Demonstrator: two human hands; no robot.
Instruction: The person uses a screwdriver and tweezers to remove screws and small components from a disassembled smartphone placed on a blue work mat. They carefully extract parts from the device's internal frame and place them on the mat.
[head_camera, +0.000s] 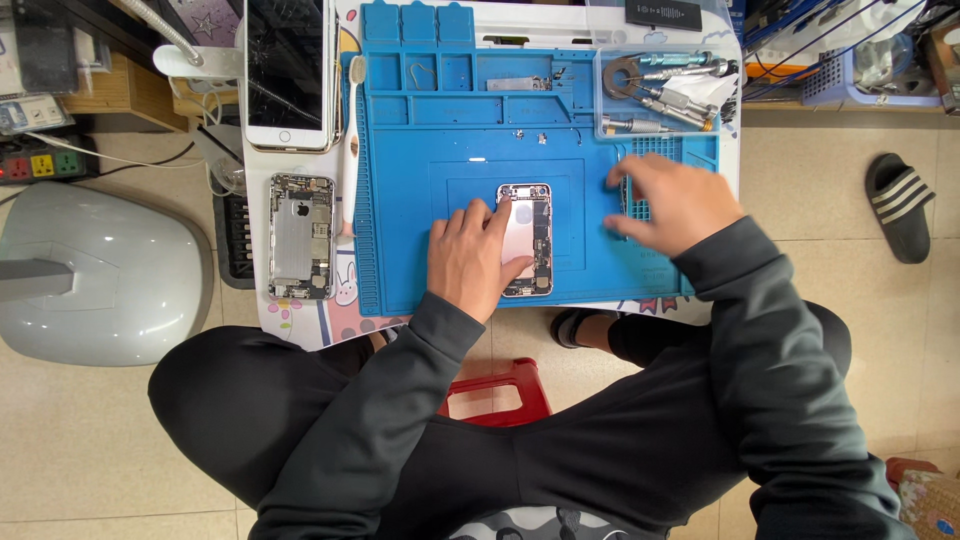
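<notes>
Blue silicone covers the work mat (420, 190) where I watch the left hand (470, 255) lie flat on an opened phone shell (530, 240) at its centre, fingers spread across the casing and pinching nothing. The right hand (675, 200) hovers over the mat's gridded corner, fingers loosely curled (whether they pinch a small part, I cannot tell). I judge the teardown well advanced: a second stripped housing (300, 237) and a cracked white phone (290, 75) lie off to the left, screwdrivers (665, 100) wait in a clear tray, yet components remain inside the shell.
</notes>
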